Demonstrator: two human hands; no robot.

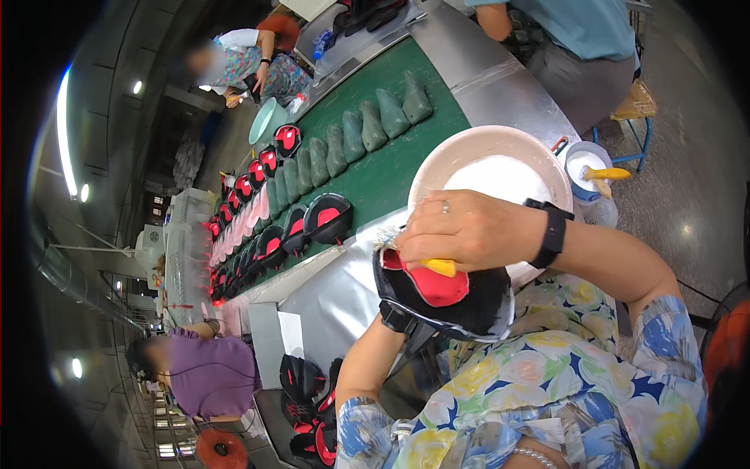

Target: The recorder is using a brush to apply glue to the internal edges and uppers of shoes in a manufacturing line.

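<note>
A black shoe upper (483, 301) with a red lining is held in front of my body, its edge streaked with white. My right hand (461, 230) is closed around a brush with a yellow handle (439, 267). Its pale bristles (388, 236) poke out beyond my fingers, at the far left end of the upper. My left forearm (370, 356) reaches up to the underside of the upper, where my left hand supports it; the upper hides most of its fingers. Just beyond my right hand stands a pink basin (426, 168) with white stuff inside.
Right of the basin is a small bucket (580, 187) with another yellow-handled brush (606, 173). The green conveyor belt (437, 102) carries rows of green shoe-last shapes (351, 134) and black-red uppers (328, 219). More uppers (301, 379) lie lower left. Several co-workers sit around.
</note>
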